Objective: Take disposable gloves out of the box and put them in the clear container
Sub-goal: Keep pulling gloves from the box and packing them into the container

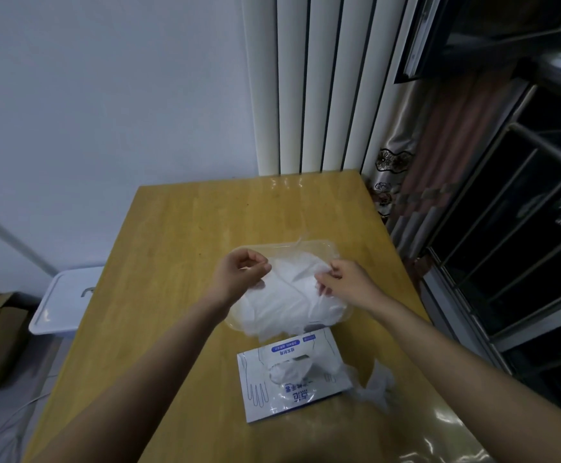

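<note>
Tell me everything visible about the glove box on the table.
The glove box is flat, white cardboard by its look, with blue labels and outlined hand drawings. It lies flat on the wooden table, nearer than the clear container. Thin gloves show through its top opening. A crumpled glove lies beside its right edge.

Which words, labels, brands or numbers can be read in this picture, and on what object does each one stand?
On the glove box, large blue characters at its near end: upside down, too blurred to read.
On the glove box, two blue labels at its far end: white text, too small to read.
No text visible on the gloves, the clear container or the table.
</note>
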`<state>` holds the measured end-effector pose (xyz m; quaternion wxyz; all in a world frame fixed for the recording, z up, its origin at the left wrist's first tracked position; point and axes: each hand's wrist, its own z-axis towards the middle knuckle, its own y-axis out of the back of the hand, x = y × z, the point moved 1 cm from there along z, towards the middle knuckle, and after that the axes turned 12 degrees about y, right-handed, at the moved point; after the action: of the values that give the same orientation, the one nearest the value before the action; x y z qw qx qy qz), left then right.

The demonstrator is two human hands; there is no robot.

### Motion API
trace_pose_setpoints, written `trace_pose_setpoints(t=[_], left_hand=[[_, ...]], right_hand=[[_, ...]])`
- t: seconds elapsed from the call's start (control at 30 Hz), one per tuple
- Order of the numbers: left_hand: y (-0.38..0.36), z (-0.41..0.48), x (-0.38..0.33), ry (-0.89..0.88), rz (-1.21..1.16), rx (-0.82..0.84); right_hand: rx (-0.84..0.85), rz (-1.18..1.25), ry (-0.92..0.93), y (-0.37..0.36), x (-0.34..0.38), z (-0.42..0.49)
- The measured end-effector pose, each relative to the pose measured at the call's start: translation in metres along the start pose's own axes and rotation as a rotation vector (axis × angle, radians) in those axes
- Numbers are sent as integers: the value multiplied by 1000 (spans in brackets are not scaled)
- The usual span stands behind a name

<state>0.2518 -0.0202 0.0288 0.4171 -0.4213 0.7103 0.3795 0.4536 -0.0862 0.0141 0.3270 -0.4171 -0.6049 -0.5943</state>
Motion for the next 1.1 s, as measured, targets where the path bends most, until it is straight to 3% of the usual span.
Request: trace_pose_setpoints(t=[0.1, 0.17, 0.27, 0.33, 0.47, 0.57, 0.7, 0.8, 0.9, 1.0, 1.1], left_hand=[[6, 7, 0, 49, -180, -153], [5, 8, 8, 194, -339, -113], [-5, 3, 26, 260, -263, -26], [-10, 3, 30, 216, -210, -74], [-8, 17, 32, 78, 127, -281], [-7, 27, 37, -33, 499, -376], [-9, 41, 45, -126, 1100, -396], [-16, 54, 53, -99, 1376, -323], [-20, 63, 58, -121, 1511, -245], [-20, 68, 60, -149, 1518, -339], [-20, 72, 59, -415, 1294, -421]], right_hand=[[-97, 90, -21, -1, 1, 4], [-154, 133, -41, -5, -1, 9], [-179, 154, -80, -13, -4, 18], [-184, 156, -104, -17, -9, 23], [-222, 81, -150, -22, -19, 30], [-208, -118, -138, -25, -28, 37], [-104, -455, -121, -28, -39, 45], [-3, -599, -144, -31, -45, 50], [62, -677, -128, -33, -44, 54], [26, -836, -45, -33, -33, 55], [-96, -808, 334, -35, -20, 51]])
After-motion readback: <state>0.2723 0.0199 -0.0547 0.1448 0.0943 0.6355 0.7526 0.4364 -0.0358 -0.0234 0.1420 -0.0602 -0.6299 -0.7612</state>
